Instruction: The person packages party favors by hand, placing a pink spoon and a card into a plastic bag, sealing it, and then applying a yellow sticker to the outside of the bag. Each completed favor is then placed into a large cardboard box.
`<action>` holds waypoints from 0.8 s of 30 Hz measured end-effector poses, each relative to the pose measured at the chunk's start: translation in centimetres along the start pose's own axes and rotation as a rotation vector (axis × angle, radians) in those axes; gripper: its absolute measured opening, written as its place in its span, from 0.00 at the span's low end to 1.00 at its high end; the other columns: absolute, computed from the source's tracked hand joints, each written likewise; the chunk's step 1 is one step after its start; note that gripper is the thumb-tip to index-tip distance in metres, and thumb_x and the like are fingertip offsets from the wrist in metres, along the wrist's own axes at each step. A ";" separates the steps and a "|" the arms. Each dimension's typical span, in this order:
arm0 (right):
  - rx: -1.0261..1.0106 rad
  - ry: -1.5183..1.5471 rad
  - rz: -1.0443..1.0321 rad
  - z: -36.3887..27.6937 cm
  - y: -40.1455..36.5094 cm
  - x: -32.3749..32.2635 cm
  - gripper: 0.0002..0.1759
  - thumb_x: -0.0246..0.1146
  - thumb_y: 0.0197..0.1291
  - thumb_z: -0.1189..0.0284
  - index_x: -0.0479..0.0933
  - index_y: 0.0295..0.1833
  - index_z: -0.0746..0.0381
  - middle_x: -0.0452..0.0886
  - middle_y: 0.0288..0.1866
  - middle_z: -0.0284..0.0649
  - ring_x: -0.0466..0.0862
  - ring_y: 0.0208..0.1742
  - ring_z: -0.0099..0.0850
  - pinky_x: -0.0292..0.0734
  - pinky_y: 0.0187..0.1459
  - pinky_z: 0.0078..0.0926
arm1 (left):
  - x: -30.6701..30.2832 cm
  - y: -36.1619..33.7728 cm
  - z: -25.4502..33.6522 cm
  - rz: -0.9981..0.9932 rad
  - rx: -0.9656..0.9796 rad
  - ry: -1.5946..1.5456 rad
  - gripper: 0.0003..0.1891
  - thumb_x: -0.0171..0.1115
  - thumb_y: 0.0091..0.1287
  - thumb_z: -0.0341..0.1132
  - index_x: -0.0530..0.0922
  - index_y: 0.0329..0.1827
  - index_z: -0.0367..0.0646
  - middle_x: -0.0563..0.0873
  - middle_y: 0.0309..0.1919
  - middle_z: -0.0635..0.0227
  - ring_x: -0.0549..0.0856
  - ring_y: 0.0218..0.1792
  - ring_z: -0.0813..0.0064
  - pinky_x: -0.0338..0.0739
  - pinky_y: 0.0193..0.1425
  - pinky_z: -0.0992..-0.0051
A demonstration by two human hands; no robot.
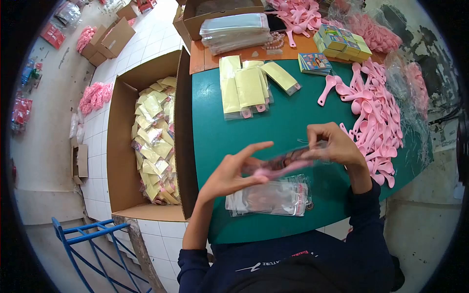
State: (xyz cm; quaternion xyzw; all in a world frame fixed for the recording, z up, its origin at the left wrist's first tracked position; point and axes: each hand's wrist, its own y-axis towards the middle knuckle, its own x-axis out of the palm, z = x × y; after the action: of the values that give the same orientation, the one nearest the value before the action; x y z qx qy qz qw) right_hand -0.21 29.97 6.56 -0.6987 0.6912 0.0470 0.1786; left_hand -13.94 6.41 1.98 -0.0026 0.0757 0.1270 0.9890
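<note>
Over the green table, a clear plastic bag [288, 158] is stretched between both hands, slightly blurred. Along its lower side lies a pink spoon [278, 172]. My left hand [232, 171] grips the spoon and the bag's left end, thumb below and index finger sticking out. The fingers of my right hand [334, 144] are bent and pinch the bag's right end. Just beneath the hands rests a stack of flat clear bags [268, 199]. To the right of my right hand spreads a big heap of pink spoons [373, 117].
Packed bags with yellow cards [250, 88] lie at the table's back. Beside them are a small stack of printed cards [314, 63] and card bundles [342, 43]. A cardboard box [119, 146] full of packed bags stands left, near a blue metal frame [93, 239].
</note>
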 end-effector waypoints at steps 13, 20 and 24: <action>0.043 0.419 0.097 3.3 0.1 2.4 0.08 0.68 0.54 0.74 0.75 0.32 0.65 0.75 0.26 0.30 0.73 0.28 0.16 0.65 0.28 0.15 | 1.5 -0.6 -0.5 0.157 -0.181 -0.337 0.28 0.63 0.63 0.29 0.65 0.67 0.38 0.85 0.41 0.63 0.81 0.43 0.82 0.73 0.50 0.80; 0.095 0.527 -0.084 2.7 -0.3 1.0 0.16 0.64 0.56 0.76 0.76 0.49 0.71 0.81 0.41 0.42 0.81 0.36 0.26 0.78 0.38 0.22 | 1.1 -0.8 -1.8 0.304 -0.159 -0.544 0.20 0.56 0.69 0.29 0.67 0.63 0.36 0.83 0.46 0.61 0.82 0.47 0.76 0.82 0.51 0.72; 0.136 0.464 -0.034 2.2 -0.7 1.1 0.20 0.64 0.56 0.76 0.75 0.54 0.72 0.80 0.46 0.45 0.81 0.38 0.27 0.79 0.39 0.22 | 1.4 -0.7 -1.9 0.393 -0.079 -0.300 0.22 0.54 0.70 0.31 0.63 0.65 0.36 0.82 0.47 0.58 0.82 0.48 0.72 0.81 0.51 0.73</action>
State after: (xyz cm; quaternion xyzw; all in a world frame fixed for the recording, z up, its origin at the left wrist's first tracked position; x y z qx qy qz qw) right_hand 0.92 29.65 4.33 -0.6885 0.7035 -0.1646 0.0624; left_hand -12.69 6.07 -0.09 -0.0076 -0.0779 0.3185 0.9447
